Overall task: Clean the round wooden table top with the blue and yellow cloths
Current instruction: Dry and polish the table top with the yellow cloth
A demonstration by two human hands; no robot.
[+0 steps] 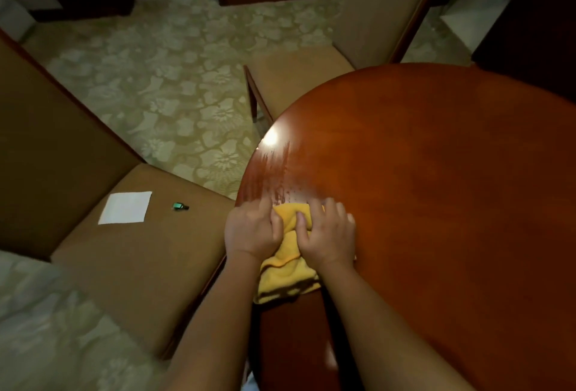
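The round wooden table top point(436, 188) fills the right half of the view, reddish and glossy. A bunched yellow cloth point(285, 275) lies at its left edge, partly hanging toward me. My left hand point(252, 228) grips the cloth's left side with curled fingers. My right hand point(330, 231) grips its right side, thumb and fingers curled into the fabric. Wet streaks point(277, 169) shine on the wood just beyond the cloth, under a light glare. No blue cloth is in view.
An upholstered chair point(131, 262) stands left of the table, with a white paper sheet point(124, 207) and a small green object point(179, 206) on its seat. A second chair point(299, 75) stands beyond the table. Patterned carpet point(174, 94) covers the floor.
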